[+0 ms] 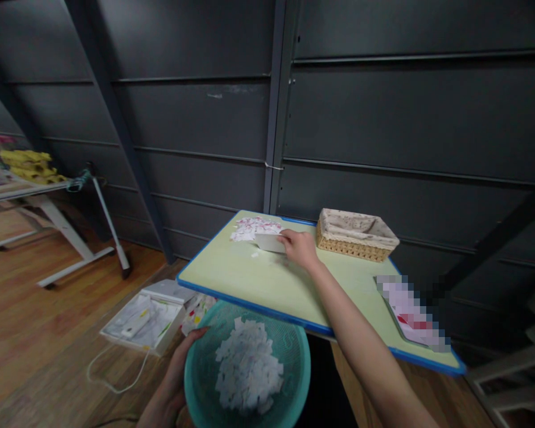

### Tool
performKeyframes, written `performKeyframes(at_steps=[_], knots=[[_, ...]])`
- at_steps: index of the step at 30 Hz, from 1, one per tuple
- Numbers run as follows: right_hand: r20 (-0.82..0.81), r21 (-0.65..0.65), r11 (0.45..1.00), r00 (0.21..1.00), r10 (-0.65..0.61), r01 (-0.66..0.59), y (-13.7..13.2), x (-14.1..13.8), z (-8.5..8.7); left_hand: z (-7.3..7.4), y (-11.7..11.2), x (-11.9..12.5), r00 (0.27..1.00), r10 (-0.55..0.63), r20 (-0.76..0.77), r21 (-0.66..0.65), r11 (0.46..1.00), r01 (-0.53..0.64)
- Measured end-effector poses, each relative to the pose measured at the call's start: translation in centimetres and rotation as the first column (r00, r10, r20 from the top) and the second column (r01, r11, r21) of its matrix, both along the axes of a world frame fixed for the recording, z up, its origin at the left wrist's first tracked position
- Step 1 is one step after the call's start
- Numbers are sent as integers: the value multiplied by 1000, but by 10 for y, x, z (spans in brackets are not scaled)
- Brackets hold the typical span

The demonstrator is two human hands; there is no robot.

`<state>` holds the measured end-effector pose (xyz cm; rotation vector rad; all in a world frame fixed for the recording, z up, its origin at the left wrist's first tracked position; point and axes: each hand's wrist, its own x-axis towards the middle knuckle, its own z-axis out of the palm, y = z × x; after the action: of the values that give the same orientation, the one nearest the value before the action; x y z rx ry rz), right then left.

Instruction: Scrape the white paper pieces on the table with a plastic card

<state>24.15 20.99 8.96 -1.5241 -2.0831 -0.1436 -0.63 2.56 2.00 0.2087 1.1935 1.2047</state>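
Note:
My left hand (178, 371) grips the rim of a teal plastic basket (289, 362) held below the near edge of the table; the basket is full of small white paper scraps (248, 367). My right hand (299, 246) reaches across the pale green table (258, 282) and is closed on a white card (270, 241) standing on edge beside a heap of white and pink paper scraps (254, 227) at the far left corner. A few stray bits lie by the card.
A lined wicker basket (355, 233) stands at the table's back edge. A blurred printed sheet (412, 315) lies at the right. On the wooden floor lie a white tray with items and a cable (145, 318). A folding table (49, 196) stands left. Dark metal wall behind.

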Motion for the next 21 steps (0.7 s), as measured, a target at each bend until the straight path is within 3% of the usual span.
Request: performKeyframes(at_steps=[4, 8, 11, 21], knots=[[-105, 14, 999, 994, 40, -39, 4, 4, 1, -4, 0, -2, 1000, -7, -21, 3, 1000, 7], [-185, 40, 999, 982, -25, 33, 6, 8, 1, -10, 2, -4, 998, -52, -44, 18, 998, 53], [-169, 32, 998, 985, -45, 51, 6, 8, 0, -11, 2, -4, 999, -38, -38, 35, 999, 40], [-167, -13, 997, 983, 75, -78, 0, -2, -2, -3, 1, -2, 1000, 19, -11, 26, 999, -19]])
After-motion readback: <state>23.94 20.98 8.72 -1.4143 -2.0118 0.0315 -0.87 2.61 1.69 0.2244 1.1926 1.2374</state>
